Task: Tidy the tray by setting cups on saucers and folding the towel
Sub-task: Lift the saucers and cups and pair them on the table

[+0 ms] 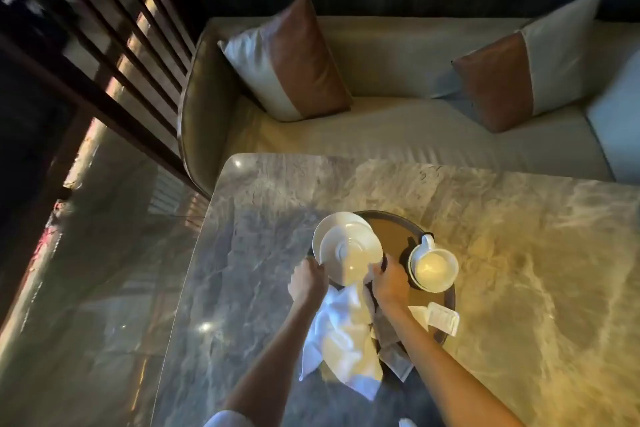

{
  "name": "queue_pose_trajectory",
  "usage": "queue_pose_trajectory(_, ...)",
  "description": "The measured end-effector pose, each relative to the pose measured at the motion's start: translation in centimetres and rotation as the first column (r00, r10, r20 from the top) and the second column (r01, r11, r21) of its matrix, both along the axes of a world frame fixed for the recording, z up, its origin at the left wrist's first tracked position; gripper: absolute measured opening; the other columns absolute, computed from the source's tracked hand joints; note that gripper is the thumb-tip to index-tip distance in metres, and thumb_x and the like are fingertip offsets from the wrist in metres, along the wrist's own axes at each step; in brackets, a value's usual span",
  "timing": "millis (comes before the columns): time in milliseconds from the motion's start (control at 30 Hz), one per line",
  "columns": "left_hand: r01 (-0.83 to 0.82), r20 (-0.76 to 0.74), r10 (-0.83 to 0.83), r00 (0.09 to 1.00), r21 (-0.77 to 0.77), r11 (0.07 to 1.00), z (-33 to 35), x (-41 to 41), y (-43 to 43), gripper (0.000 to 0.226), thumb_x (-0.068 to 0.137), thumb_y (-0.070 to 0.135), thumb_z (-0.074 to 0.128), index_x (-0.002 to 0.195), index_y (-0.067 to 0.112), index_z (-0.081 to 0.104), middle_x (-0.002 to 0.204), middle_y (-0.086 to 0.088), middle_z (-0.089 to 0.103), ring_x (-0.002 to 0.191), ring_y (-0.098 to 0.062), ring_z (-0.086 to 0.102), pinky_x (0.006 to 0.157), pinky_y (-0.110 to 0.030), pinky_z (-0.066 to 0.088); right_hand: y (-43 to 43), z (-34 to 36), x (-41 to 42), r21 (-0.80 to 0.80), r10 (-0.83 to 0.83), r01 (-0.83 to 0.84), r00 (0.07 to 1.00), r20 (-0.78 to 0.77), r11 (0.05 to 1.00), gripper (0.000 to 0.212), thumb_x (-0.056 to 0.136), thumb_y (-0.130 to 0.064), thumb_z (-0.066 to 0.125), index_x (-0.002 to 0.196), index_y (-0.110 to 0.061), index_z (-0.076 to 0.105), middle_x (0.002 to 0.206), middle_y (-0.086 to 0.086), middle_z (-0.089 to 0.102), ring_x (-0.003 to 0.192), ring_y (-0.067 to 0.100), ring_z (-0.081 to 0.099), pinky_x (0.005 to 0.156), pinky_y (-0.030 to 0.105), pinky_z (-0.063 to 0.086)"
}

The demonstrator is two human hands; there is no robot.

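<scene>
Head view: left hand (pixel 308 279) and right hand (pixel 389 279) each pinch the tilted white ceramic saucer (pixel 349 255) at the round dark tray's (pixel 398 222) left edge; lowering it level, clear of the crumpled white towel (pixel 343 333), seems wise.

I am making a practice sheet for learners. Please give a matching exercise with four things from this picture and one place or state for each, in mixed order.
Things:
1. cup
2. white towel
3. top saucer
4. paper packet

Places or states:
A. held at both sides by two hands
B. crumpled, hanging over the tray's near edge
C. on the tray's right rim
D. upright on a saucer

Pairs: 1-D, 2-B, 3-A, 4-C
</scene>
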State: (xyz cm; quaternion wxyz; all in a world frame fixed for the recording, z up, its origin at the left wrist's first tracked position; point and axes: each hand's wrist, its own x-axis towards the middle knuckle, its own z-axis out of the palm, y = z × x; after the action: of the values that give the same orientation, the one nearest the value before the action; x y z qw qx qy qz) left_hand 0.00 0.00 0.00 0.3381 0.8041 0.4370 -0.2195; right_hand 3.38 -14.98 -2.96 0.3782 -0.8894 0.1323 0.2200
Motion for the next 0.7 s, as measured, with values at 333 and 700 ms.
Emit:
queue_pose_trajectory(333,-0.163,-0.031,0.160,0.987,-0.159,0.974,-3.4,-0.5,0.4,0.017,0.083,0.020,0.055,0.088,0.014,0.070,0.094,-0.010,0.070,0.091,-0.035,0.062,0.078,-0.037,0.050,-0.3,-2.9,0.4,0.162,-0.205,0.223,0.971,-0.119,0.961,0.012,0.094,-0.014,0.061,0.095,-0.005,0.069,0.078,0.019,0.070,0.078,0.036,0.068,0.077,0.049,0.056)
queue_pose_trajectory(700,-0.158,0.085,0.178,0.980,-0.196,0.968,-3.5,-0.8,0.8,0.013,0.087,0.012,0.059,0.086,0.010,0.072,0.088,-0.010,0.074,0.085,-0.029,0.063,0.068,-0.027,0.043,-0.6,-2.3,0.7,0.248,-0.286,0.341,0.929,-0.234,0.907,0.017,0.092,-0.008,0.064,0.108,-0.006,0.069,0.092,0.007,0.070,0.086,0.023,0.068,0.068,0.030,0.060)
